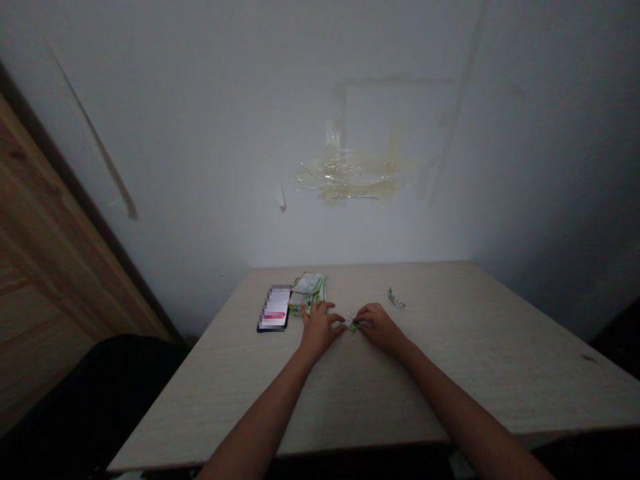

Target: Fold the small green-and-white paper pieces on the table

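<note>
Lower ctr: my L hand & R hand, fingers pinching sm. green-white pkt; can't tell contents.

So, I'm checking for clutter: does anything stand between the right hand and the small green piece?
Nothing visible: the right hand is right at the small green piece; the packets lie by the left hand.

I can't read a single word, number or brand from here. The green-and-white packets bear print too small and dim to make out; the phone shows blocky, blurred lines and a pink bar, none legible. No lettering is readable on the small green-and-white piece or the crumpled scrap either.
</note>
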`<state>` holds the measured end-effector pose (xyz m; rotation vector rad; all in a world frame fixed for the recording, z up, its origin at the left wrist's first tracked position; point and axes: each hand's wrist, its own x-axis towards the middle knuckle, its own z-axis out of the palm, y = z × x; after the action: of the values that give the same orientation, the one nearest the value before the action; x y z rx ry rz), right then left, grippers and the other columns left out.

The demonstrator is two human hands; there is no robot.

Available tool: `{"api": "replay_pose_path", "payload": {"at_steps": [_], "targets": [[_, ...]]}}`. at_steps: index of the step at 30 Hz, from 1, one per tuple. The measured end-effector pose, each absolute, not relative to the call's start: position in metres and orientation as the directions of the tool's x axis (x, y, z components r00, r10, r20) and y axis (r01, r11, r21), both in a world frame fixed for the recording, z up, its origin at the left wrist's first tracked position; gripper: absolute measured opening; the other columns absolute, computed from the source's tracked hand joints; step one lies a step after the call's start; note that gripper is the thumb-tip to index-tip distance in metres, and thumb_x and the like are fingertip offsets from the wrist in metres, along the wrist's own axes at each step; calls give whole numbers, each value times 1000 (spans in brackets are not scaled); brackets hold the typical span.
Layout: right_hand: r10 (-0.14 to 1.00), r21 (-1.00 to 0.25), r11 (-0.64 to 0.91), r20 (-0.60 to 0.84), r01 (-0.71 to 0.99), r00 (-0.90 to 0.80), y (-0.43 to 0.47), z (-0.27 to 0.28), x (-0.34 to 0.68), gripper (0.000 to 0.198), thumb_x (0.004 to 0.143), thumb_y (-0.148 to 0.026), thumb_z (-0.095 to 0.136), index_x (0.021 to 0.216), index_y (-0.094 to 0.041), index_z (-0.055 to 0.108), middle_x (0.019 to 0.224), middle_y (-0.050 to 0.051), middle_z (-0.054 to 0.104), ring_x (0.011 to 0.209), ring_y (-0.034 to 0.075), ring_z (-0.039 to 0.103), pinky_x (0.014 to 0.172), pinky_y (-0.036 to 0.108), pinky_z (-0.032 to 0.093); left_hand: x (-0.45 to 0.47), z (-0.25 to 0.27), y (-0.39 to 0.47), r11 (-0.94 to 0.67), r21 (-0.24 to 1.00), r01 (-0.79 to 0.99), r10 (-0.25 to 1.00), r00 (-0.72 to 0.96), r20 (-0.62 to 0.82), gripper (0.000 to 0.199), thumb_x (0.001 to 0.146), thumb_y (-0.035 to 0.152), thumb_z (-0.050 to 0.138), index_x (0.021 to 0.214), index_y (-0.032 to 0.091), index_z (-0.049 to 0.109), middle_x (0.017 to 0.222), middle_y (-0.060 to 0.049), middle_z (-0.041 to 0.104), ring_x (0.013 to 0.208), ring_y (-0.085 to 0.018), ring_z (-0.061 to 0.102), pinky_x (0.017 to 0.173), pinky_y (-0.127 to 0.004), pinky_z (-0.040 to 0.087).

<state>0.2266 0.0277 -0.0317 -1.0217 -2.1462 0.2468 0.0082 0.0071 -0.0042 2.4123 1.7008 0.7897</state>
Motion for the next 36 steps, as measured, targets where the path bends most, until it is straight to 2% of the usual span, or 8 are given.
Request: {"api": "replay_pose_path", "payload": {"at_steps": [10, 20, 28, 36], "targets": [[748, -464, 652, 523, 599, -409, 23, -24, 226, 13, 83, -21, 65, 91, -23, 75, 95, 6, 69, 97, 21, 58, 91, 38, 46, 11, 3, 4, -346, 358, 867, 921, 241, 307, 14, 81, 40, 70, 94, 37, 75, 130, -2, 57, 132, -28, 37, 112, -70, -2], [764, -480, 634, 506, 606, -399, 24, -23, 225, 10, 85, -22, 64, 87, -20, 73, 91, 6, 70, 96, 21, 59, 90, 37, 45, 12, 6, 1, -365, 351, 862, 911, 253, 326, 12, 84, 38, 67, 91, 35, 75, 130, -2, 57, 132, -27, 38, 113, -69, -4], [767, -480, 630, 509, 610, -392, 25, -25, 224, 11, 88, -24, 61, 86, -18, 70, 90, 6, 69, 94, 21, 59, 90, 37, 43, 11, 8, 2, -381, 358, 852, 910, 278, 307, 12, 80, 39, 71, 90, 35, 75, 132, -1, 57, 134, -28, 37, 112, -69, -5], [760, -480, 636, 526, 604, -382, 21, -21, 221, 15, 90, -27, 58, 83, -18, 68, 86, 6, 68, 91, 20, 59, 90, 36, 43, 13, 5, 3, -352, 412, 841, 916, 220, 334, 10, 81, 40, 69, 82, 32, 76, 127, -2, 60, 130, -28, 42, 112, -70, -3]]}}
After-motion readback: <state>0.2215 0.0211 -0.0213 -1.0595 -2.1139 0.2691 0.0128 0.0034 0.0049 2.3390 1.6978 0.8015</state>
